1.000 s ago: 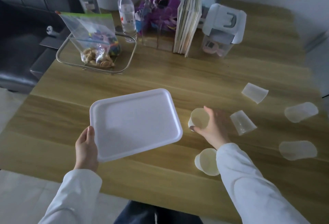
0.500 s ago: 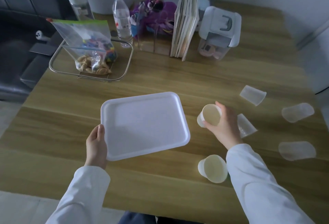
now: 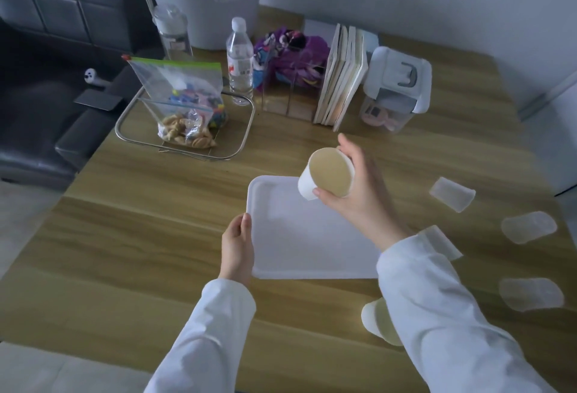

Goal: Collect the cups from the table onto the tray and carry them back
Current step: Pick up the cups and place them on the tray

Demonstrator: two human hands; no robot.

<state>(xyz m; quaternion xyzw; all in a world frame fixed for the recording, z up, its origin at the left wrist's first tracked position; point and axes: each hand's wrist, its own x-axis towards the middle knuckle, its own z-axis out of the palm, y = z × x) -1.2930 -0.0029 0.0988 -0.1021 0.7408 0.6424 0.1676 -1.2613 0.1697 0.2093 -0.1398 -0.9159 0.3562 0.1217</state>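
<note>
— Where is the cup she is after?

— In her right hand (image 3: pixel 359 195). The fingers are closed around the side of a paper cup (image 3: pixel 326 177), which is tilted so its mouth faces us, and it is held in the air above the far right corner of the white tray (image 3: pixel 299 245).

— And the tray?

— Her left hand (image 3: pixel 237 245) grips its left edge, thumb on top of the rim. I cannot tell whether the tray rests on the wooden table (image 3: pixel 156 236) or is lifted just clear of it. Nothing sits on the tray.

— Other cups?

— Several lie on the table to the right. A second paper cup (image 3: pixel 376 320) lies near the front edge, partly hidden by her right sleeve. Clear plastic cups lie on their sides: one (image 3: pixel 452 194) further back, one (image 3: pixel 443 241) just beside her forearm, and two (image 3: pixel 529 227) (image 3: pixel 530 294) near the right edge.

— What is at the back?

— A wire basket (image 3: pixel 184 130) with zip bags of snacks, a water bottle (image 3: pixel 239 61), and upright books (image 3: pixel 342 74).
</note>
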